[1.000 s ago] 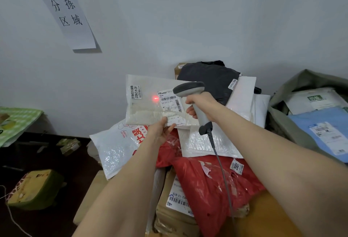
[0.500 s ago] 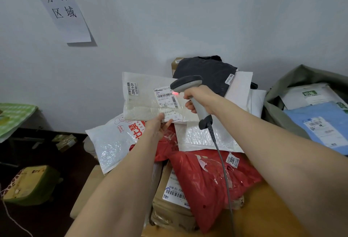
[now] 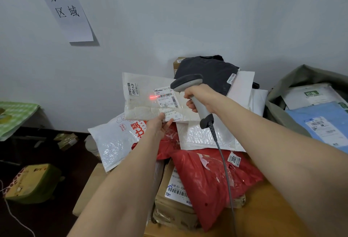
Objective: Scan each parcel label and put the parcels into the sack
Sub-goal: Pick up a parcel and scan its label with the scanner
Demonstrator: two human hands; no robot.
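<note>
Head view: my left hand pinches the bottom edge of the flat cream plastic mailer parcel, held upright over the parcel pile, at 12 o'clock from the red plastic bag. My right hand has fingers curled round the handle of the grey corded barcode scanner, its head at 3 o'clock of the white shipping label, red laser line on the label's 9 o'clock edge. The grey-green fabric sack gapes at 3 o'clock of the pile, a blue parcel inside.
</note>
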